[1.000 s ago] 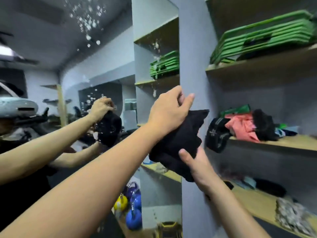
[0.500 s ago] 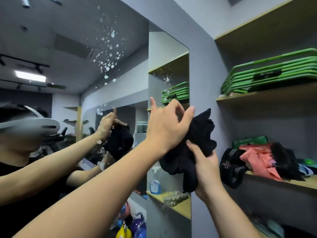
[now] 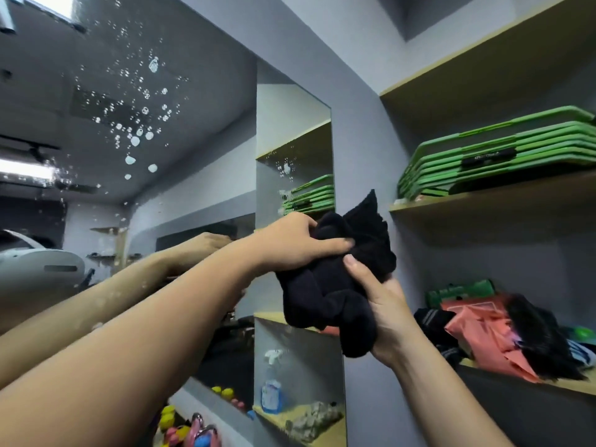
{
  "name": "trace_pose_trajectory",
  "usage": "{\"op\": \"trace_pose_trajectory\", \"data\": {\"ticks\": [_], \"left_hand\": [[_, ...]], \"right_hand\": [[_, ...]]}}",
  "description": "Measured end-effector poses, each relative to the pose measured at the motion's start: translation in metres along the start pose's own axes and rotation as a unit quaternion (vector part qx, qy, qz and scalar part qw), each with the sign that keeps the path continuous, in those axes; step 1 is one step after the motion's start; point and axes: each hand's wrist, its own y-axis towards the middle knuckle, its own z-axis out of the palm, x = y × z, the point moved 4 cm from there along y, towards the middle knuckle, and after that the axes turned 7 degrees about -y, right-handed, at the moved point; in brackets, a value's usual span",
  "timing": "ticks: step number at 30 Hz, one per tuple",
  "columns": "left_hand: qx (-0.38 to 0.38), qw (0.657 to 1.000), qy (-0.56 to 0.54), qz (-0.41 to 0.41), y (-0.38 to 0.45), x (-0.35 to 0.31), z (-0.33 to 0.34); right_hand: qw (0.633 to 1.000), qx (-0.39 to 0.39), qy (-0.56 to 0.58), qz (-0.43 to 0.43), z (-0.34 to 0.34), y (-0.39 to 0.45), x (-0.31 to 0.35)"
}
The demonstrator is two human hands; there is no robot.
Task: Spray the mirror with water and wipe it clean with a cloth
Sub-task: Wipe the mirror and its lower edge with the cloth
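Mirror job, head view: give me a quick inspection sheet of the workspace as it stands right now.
Surface: mirror carries water droplets across its upper part, unwiped.
Job's things: black cloth bunched and held in front of the wall strip beside the mirror; a spray bottle shows only as a reflection low in the mirror.
Clutter: green mats stacked on the upper shelf; clothes heaped on the lower shelf.
Grippers: left hand and right hand both hold the cloth with fingers closed.
Cables: nothing seen.
Surroundings: grey wall, wooden shelves to the right.
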Motion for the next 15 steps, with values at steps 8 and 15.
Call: {"op": "trace_pose_trajectory", "data": {"ticks": [8,15], "left_hand": [[0.033,0.995,0.087,0.037,0.036,-0.002,-0.003],[-0.134,0.988,-0.052,0.053,0.067,0.005,0.002]], "right_hand": [[0.996,0.069,-0.041,0.037,-0.036,0.052,-0.007],[0.937,0.159,0.289,0.115,-0.072,0.076,-0.029]]}}
